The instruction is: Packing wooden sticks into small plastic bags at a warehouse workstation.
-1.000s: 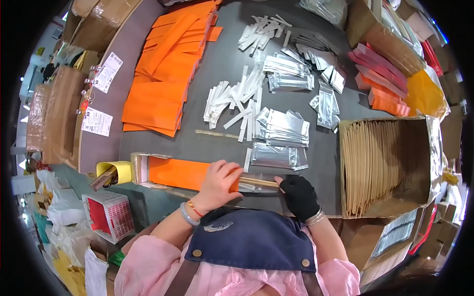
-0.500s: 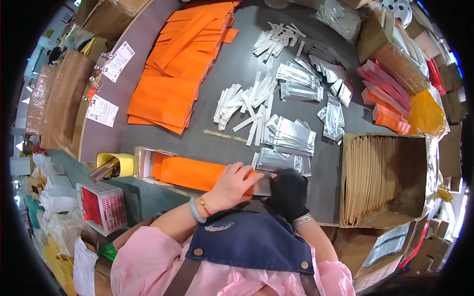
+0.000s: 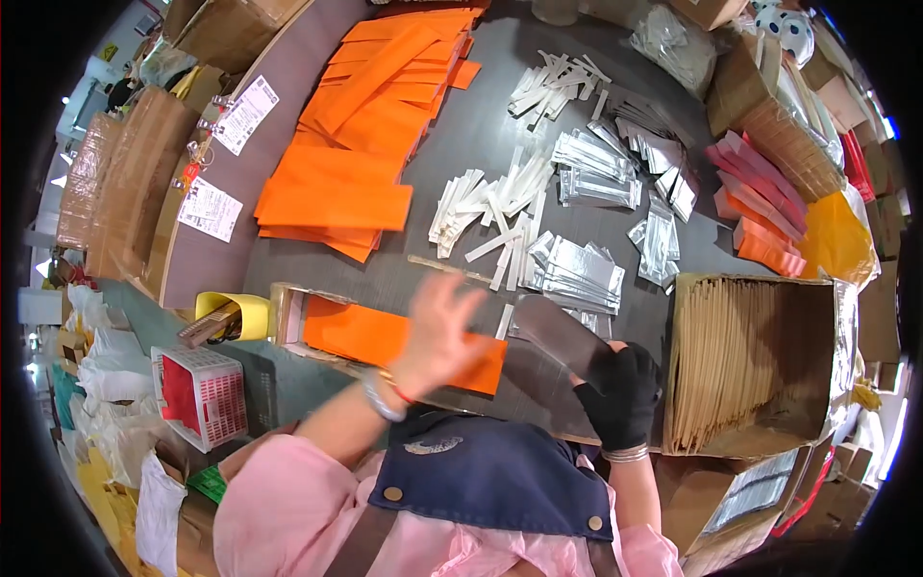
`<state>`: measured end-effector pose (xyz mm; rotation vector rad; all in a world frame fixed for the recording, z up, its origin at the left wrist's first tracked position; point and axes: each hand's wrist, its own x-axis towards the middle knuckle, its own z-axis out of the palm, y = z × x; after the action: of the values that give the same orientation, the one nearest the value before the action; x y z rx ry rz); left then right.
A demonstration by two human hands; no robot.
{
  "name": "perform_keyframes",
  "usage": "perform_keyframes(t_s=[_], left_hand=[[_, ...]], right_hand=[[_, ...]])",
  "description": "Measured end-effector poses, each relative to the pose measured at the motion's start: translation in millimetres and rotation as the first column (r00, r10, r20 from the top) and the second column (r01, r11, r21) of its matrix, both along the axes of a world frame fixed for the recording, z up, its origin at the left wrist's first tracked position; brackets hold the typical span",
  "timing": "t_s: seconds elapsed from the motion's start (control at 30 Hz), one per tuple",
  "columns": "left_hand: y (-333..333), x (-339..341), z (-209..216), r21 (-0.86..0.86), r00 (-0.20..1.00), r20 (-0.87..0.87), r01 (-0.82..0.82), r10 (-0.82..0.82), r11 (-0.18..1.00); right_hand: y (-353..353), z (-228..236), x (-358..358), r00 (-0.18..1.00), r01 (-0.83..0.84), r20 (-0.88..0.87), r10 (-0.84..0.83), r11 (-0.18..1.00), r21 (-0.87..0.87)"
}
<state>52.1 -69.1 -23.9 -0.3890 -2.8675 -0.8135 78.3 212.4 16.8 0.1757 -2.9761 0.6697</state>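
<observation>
In the head view, the left forearm is angled from seven o'clock toward one, and the bare left hand [image 3: 444,332] is held open, fingers spread and blurred, over an orange strip [image 3: 356,332]; whether the strip is touched cannot be told. The right forearm is raised nearly toward twelve, and a flat blade [image 3: 553,329] is gripped in the black-gloved right hand [image 3: 623,392]. The blade's long axis is pointed toward ten o'clock; it is dark grey and smooth, with a rounded far end. The strip is laid flat along the table's near edge, stretched from nine o'clock toward between three and four, its left end placed beside a yellow cup [image 3: 248,315].
</observation>
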Motion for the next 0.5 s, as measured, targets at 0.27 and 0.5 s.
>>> perform_keyframes(t_s=[0.27, 0.5], left_hand=[[-11, 37, -21, -0.149, 0.953, 0.185, -0.215, 0.24, 0.965], [-15, 42, -31, 0.013, 0.957, 0.193, -0.223, 0.216, 0.975]], right_hand=[[3, -2, 7, 0.989, -0.143, 0.053, 0.139, 0.986, 0.085], [-9, -8, 9, 0.956, -0.281, 0.12, 0.269, 0.956, 0.089]])
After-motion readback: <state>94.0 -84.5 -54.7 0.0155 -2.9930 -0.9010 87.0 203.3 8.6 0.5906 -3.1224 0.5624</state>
